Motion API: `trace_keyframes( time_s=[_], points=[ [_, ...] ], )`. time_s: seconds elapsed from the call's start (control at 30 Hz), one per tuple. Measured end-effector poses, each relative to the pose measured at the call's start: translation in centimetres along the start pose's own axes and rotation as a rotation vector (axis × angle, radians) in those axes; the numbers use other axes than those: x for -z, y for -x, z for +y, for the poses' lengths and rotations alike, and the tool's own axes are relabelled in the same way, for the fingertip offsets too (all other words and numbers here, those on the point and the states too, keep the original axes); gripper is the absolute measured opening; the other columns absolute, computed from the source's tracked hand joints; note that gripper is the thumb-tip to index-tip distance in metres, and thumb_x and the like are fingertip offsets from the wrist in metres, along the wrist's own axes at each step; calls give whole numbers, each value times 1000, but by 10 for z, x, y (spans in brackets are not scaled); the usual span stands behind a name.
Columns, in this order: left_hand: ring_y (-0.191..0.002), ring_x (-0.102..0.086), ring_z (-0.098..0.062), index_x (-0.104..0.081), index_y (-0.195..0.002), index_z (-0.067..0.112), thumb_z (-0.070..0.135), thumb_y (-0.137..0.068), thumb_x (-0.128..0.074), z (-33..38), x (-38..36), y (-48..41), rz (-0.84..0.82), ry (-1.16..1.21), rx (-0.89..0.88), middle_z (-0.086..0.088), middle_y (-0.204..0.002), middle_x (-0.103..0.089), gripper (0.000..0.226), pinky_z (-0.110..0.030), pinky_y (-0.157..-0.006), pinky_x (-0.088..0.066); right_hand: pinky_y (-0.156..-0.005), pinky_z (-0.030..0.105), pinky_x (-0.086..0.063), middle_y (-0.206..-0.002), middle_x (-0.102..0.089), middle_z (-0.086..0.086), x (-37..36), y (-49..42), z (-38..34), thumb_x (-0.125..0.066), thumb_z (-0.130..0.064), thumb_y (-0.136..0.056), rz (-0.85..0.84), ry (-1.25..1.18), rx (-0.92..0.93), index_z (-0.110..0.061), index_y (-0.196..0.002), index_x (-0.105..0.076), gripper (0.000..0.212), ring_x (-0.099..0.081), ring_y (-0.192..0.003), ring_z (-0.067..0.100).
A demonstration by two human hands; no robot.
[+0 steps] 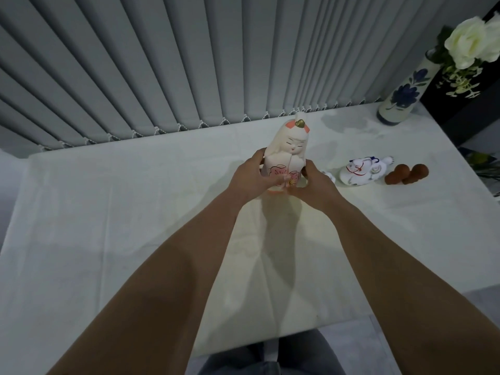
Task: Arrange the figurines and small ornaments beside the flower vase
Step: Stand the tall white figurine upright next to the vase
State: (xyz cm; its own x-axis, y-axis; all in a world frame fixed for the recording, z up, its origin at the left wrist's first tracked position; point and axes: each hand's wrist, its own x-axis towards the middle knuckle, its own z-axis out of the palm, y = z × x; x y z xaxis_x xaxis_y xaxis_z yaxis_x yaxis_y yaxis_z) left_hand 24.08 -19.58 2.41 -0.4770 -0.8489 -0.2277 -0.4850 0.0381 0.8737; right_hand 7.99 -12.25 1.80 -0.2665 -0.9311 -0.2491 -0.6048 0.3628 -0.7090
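Note:
A cream doll figurine (290,147) with pink flowers on its robe and a gold crown stands upright in the middle of the white table (135,212). My left hand (254,175) grips its left side and my right hand (313,182) grips its right side near the base. To the right lies a white and blue ceramic animal ornament (359,171), and beyond it two brown rounded ornaments (405,174). The tall white vase (403,96) with blue painted flowers stands at the far right corner and holds a white rose (470,41).
Grey vertical blinds (189,63) run along the table's far edge. A black cabinet (470,104) stands right of the vase. The table's near edge is by my legs, and a small white piece (330,176) lies beside my right hand.

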Motion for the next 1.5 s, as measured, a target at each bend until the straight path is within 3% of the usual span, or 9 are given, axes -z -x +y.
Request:
trace_keyframes(
  time_s=[0.23,0.4,0.5,0.67,0.83,1.03,1.17,1.3,1.5],
  points=[
    [-106,-64,-14,-47,-133,30,47,-69,-81,-1,-2,4,21,-35,-20,11,-121,-65,75,-38,-94,-54,-62,22,-42,-111,-58,3,-4,2,0,-75,-25,-81,9,-5,-20,-9,-128,-41,60,-53,-91,16],
    [-103,-66,-14,-47,-133,32,42,-72,-78,8,1,4,37,-40,-62,13,-123,-64,70,-42,-93,-55,-61,18,-42,-105,-58,-4,2,7,-4,-77,-29,-79,68,-74,17,-11,-122,-44,57,-55,-91,15],
    [-103,-66,-14,-47,-134,32,42,-73,-78,27,4,-4,76,-42,-97,12,-124,-64,69,-41,-93,-55,-71,27,-48,-109,-59,-7,17,3,-11,-76,-34,-79,99,-151,48,-16,-124,-45,58,-60,-99,18],
    [-104,-67,-13,-51,-130,33,50,-70,-78,65,-7,-31,134,20,-98,9,-121,-65,68,-40,-94,-56,-81,26,-46,-117,-64,-7,63,-18,-10,-76,-33,-78,126,-171,96,-21,-127,-48,59,-61,-107,15],
    [-104,-66,-13,-52,-130,29,45,-71,-80,103,-42,-76,157,60,-134,8,-119,-66,67,-38,-93,-57,-73,18,-45,-114,-64,-6,122,-51,11,-77,-33,-77,137,-143,99,-18,-125,-51,57,-60,-102,13],
    [-110,-62,-13,-53,-131,27,40,-74,-80,131,-94,-143,128,62,-123,9,-117,-66,64,-33,-96,-53,-75,23,-43,-117,-62,-7,178,-101,57,-78,-33,-75,107,-118,51,-21,-129,-48,62,-58,-103,13],
    [-113,-59,-11,-53,-133,25,37,-76,-80,136,-122,-182,113,45,-112,9,-121,-65,64,-25,-93,-46,-66,15,-40,-115,-60,-10,196,-131,88,-78,-29,-77,95,-121,34,-22,-131,-48,63,-56,-103,11],
    [-115,-57,-13,-52,-134,27,37,-75,-80,131,-139,-210,114,36,-81,7,-126,-63,66,-29,-98,-46,-84,29,-44,-128,-62,0,202,-158,109,-77,-32,-78,77,-73,26,-20,-135,-45,67,-58,-116,22],
    [-116,-57,-12,-51,-134,30,37,-72,-81,121,-155,-233,112,62,-36,9,-125,-64,69,-33,-103,-47,-81,23,-38,-115,-59,-6,203,-178,125,-73,-26,-83,48,-94,17,-17,-135,-44,61,-56,-105,13]
  ],
)
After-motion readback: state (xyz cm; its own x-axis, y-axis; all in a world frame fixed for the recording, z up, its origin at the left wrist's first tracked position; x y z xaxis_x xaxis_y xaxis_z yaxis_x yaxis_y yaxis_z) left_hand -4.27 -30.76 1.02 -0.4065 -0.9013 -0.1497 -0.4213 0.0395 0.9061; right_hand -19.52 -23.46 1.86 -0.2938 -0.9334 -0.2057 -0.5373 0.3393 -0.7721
